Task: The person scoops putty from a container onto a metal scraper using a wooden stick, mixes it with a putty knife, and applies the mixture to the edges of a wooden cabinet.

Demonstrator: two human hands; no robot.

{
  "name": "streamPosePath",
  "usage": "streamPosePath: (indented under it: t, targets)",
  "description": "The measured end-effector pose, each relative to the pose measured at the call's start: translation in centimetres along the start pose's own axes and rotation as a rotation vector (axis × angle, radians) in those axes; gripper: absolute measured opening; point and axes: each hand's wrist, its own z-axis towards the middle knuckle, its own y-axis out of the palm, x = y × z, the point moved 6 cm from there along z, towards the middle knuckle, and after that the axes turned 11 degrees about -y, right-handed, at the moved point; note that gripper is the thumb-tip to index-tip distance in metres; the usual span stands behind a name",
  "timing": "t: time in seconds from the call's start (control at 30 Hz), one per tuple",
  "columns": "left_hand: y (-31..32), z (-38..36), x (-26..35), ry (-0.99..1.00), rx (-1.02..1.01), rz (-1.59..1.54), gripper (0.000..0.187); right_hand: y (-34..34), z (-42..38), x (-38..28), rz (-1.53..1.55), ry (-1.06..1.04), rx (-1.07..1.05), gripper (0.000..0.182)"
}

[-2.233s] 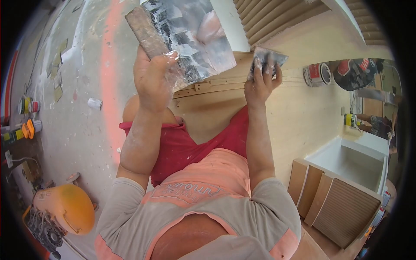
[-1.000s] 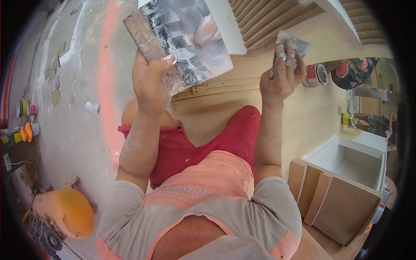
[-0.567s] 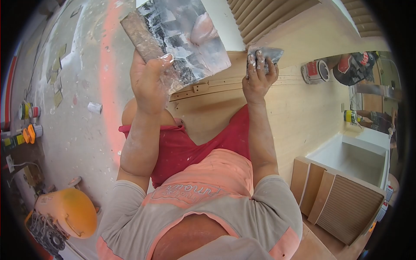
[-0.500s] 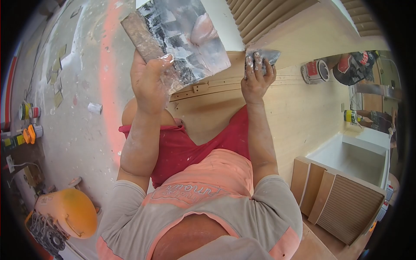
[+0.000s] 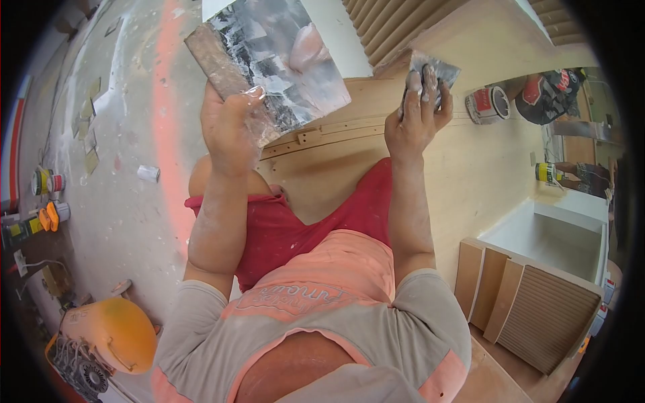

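Observation:
My left hand (image 5: pixel 232 131) is closed around the wooden edge strip (image 5: pixel 220 64) of a wide flat putty board, its thumb smeared with filler. The board's metal face (image 5: pixel 269 67) is stained grey, black and white. A soft pinkish lump of filler (image 5: pixel 308 48) sits toward its far right corner. To the right, my right hand (image 5: pixel 413 134) grips a small flat scraper (image 5: pixel 445 70), with whitened fingers laid over its blade. The scraper is apart from the board and overlaps the pale surface in front of me.
A pale wooden panel (image 5: pixel 463 174) stretches ahead and right. Ribbed brown boards (image 5: pixel 396 27) lie at the top. An open can (image 5: pixel 487 105) stands right. A white open box (image 5: pixel 544 235) and ribbed front (image 5: pixel 544 322) are lower right. A yellow tank machine (image 5: pixel 117 336) stands on the left floor.
My right hand and the scraper have moved to the right and a little up, and the scraper has turned more upright. The left hand and board have shifted only slightly.

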Motion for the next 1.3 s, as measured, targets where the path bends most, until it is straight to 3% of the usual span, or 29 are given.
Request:
streamPosePath:
  t: [0.3,0.57,0.8,0.9,1.0,1.03,1.1,1.13,1.2,1.23,1.3]
  targets:
    - [-0.6,0.2,0.1,0.002,-0.015,-0.022,0.031,2.6,-2.4,-1.0,-0.037,-0.025,-0.092,0.044]
    - [-0.6,0.1,0.5,0.026,-0.01,-0.007,0.032,2.5,-3.8,-1.1,0.111,-0.023,-0.141,0.049]
    - [-0.5,0.0,0.3,0.004,-0.019,-0.004,0.03,3.5,-4.0,-0.4,0.149,-0.013,-0.063,0.059]
    - [-0.3,-0.1,0.4,0.017,-0.015,-0.01,0.031,4.4,-6.8,-0.8,0.121,0.01,-0.173,0.059]
    - [-0.5,-0.3,0.0,-0.038,-0.013,0.037,0.031,5.0,-9.4,-0.9,0.195,0.062,-0.45,0.057]
    - [-0.2,-0.3,-0.1,-0.03,-0.018,0.042,0.031,3.8,-8.6,-1.4,0.196,0.063,-0.44,0.057]
    - [0.6,-0.3,-0.4,-0.018,-0.026,-0.024,0.031,1.1,-7.3,-0.3,0.81,0.586,-0.137,0.049]
    - [0.8,-0.4,-0.8,-0.013,-0.029,-0.023,0.031,-0.1,-6.2,-0.6,0.811,0.584,-0.133,0.049]
    - [1.5,-0.8,-2.3,-0.101,-0.081,-0.018,0.032,-1.6,-5.8,-0.7,1.254,0.993,0.11,0.036]
    - [2.0,-1.1,-2.8,-0.103,-0.091,-0.017,0.032,-2.5,-5.1,-1.1,1.248,0.993,0.119,0.036]
    - [2.9,-1.7,-3.9,-0.189,-0.115,0.049,0.032,-4.3,-2.3,-3.1,1.123,0.631,-0.02,0.038]
